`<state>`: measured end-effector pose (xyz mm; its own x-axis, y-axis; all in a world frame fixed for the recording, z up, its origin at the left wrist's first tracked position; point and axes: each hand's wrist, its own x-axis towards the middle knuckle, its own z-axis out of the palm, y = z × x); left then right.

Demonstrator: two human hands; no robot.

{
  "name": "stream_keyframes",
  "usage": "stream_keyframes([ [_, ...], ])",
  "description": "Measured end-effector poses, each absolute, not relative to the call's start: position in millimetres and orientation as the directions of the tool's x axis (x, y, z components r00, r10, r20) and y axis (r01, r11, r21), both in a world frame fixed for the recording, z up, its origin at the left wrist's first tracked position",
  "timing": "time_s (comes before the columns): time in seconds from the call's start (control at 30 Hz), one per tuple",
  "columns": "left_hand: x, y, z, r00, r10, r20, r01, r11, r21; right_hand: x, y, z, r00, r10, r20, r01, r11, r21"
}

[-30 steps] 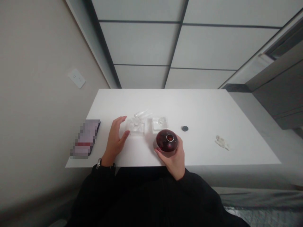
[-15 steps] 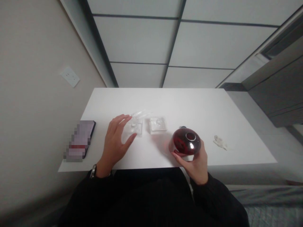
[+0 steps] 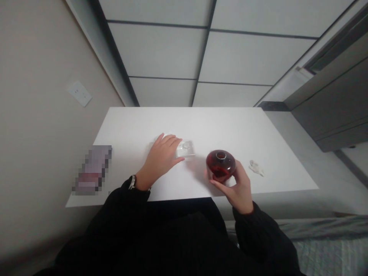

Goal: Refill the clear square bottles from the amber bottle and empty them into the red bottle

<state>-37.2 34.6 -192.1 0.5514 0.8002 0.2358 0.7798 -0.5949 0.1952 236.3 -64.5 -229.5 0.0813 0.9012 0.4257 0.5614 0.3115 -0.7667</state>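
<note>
A round, dark red glass bottle (image 3: 217, 166) with a small open neck is in my right hand (image 3: 237, 189). My thumb and fingers wrap around its side, and it tilts slightly above the right part of the tabletop. Left of it sits a clear, square plastic box (image 3: 188, 150). My left hand (image 3: 163, 155) reaches over the box's left side with fingers apart; whether it touches the box I cannot tell. Most of a second clear plastic piece is hidden behind that hand.
The white table (image 3: 230, 126) has a pixelated phone (image 3: 93, 168) at its left edge. A crumpled whitish scrap (image 3: 256, 168) lies to the right of the bottle. A wall socket (image 3: 79, 93) is on the left, and a panelled partition (image 3: 161, 53) stands behind the table.
My left hand has moved right, from the left clear piece to the square box. The bottle is still held in my right hand and is less tipped toward me. The view has shifted slightly.
</note>
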Motion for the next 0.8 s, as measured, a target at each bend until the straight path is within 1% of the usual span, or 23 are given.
stream_keyframes([
  [0.17,-42,29,-189,0.588,0.775,0.231,0.768,-0.625,0.143,237,-69,-241,0.118,0.904,0.412,0.505,0.302,-0.808],
  [0.37,-43,23,-186,0.608,0.760,0.230,0.749,-0.645,0.150,230,-71,-252,0.166,0.916,0.366,0.421,0.270,-0.866],
  [0.57,-34,22,-187,0.628,0.740,0.241,0.743,-0.662,0.096,218,-70,-260,0.153,0.924,0.350,0.353,0.280,-0.893],
  [0.73,-26,24,-189,0.644,0.716,0.271,0.713,-0.690,0.127,212,-71,-266,0.164,0.942,0.293,0.301,0.235,-0.924],
  [0.8,-26,21,-189,0.640,0.707,0.300,0.710,-0.694,0.120,213,-72,-266,0.170,0.944,0.284,0.296,0.226,-0.928],
])
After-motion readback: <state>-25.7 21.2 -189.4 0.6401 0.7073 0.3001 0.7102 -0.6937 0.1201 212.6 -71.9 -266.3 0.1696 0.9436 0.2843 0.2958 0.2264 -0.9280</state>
